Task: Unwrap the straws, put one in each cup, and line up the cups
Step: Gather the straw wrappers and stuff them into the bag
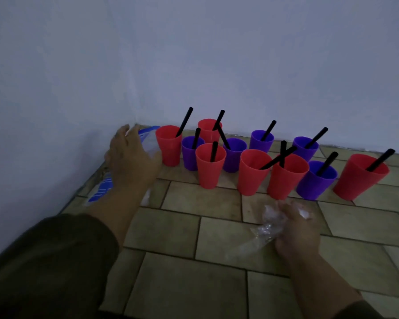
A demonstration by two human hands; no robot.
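Several red cups (pixel 209 171) and purple cups (pixel 314 184) stand in two loose rows on the tiled floor near the wall. Each holds a black straw (pixel 184 122). My left hand (pixel 130 157) reaches toward the corner, fingers spread over a clear plastic bag with blue print (pixel 149 137), just left of the leftmost red cup (pixel 169 146). My right hand (pixel 296 229) grips a crumpled bunch of clear straw wrappers (pixel 266 229) low over the floor in front of the cups.
White walls (pixel 217 54) meet in a corner behind the cups. A blue-printed plastic package (pixel 100 187) lies along the left wall under my left forearm. Beige floor tiles (pixel 194 238) stretch in front of the cups.
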